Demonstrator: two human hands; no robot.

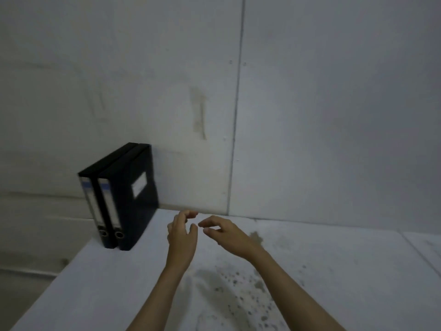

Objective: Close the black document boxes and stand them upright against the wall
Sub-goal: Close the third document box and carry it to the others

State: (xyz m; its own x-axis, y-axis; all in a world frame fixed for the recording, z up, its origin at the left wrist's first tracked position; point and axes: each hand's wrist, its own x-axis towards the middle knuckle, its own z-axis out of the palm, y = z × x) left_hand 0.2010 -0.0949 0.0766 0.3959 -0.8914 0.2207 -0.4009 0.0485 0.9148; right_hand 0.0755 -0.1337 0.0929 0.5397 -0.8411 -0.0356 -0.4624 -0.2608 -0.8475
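Forearms reach in from six o'clock over the white counter (pixel 95 295), which carries grey speckled stains toward five o'clock. The left hand (pixel 182 231) and the right hand (pixel 228 232) hover near each other at the centre of the view, above the counter; both hold nothing, with fingers loosely curled and spread apart, the fingertips of the two hands almost meeting but not touching.

Farther off, at about ten o'clock from the hands, two black document boxes stand closed and upright, side by side and touching, with their back ends at the wall (pixel 310 115). The left box (pixel 91 199) and the right box (pixel 124 201) each show a spine with a long pale label topped by a blue band and a round finger hole near the bottom. The right box also bears a white rectangular label on its side. Any writing on these labels is too blurred to read.
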